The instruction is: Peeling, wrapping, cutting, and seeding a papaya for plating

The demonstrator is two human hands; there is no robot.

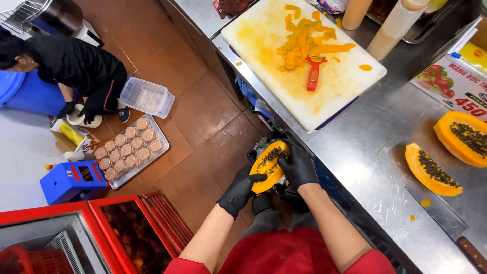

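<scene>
1. Right across the right half of the frame runs the steel counter [375, 132], with the white cutting board [304, 66] at the top centre, stained yellow and heaped with peelings [304, 43].
2. On the floor at upper left, another person [66, 66] crouches by a tray of round patties [127, 149].
3. At the right edge lie two papaya pieces [431, 170], peeled and cut open, seeds still inside, so scooping is left there.
4. Low in the centre, off the counter's edge, is the papaya half [269, 166] being worked on; many dark seeds remain, so I'd judge the cleaning barely begun.
5. The left hand [239, 190], black-gloved, grips that half from below.
6. The right hand [299, 166], gloved too, curls over its upper edge, fingers at the seeds.
7. A red peeler [314, 72] rests on the board, unused.
</scene>
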